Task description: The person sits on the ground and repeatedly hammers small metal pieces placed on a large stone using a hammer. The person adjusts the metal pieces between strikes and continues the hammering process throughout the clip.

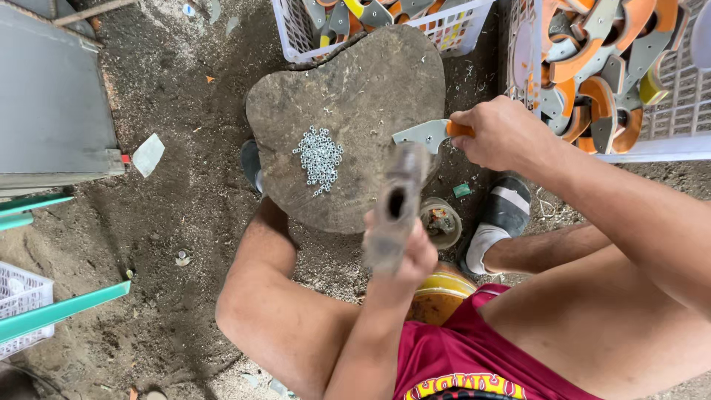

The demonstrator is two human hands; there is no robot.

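A: While the person sits low over a dirt floor (170, 192), what lies at the far left?

B: A grey metal box (52, 96) fills the upper left corner, with green bars (63, 310) and a white plastic crate (21, 304) below it at the frame's edge. A pale scrap (148, 154) lies on the ground just beside the box.

A: And in the middle?

B: A rounded wooden chopping block (355, 81) stands between the person's knees. A heap of small silver nuts (319, 158) rests on its top, a little left of centre. Behind the block, a white basket (444, 26) holds grey and orange pieces.

A: Where are the hands?

B: The left hand (406, 255) is nearer the camera, over the block's near edge, fingers clenched around the handle of a hammer (396, 204), whose blurred head is raised toward the lens. Below it, a small round tin (442, 222) sits on the ground, and a yellow container (441, 295) shows beneath the wrist.

A: And the right?

B: The right hand (503, 133) is at the block's right edge, fingers wrapped around the orange handle of a grey flat blade piece (426, 135), whose metal end lies on the wood, near the nuts but apart from them.

A: Further right?

B: A foot in a dark sandal (507, 207) and white sock is planted beside the block, and a second white basket (666, 141) at upper right is piled with more orange-and-grey pieces (600, 67).
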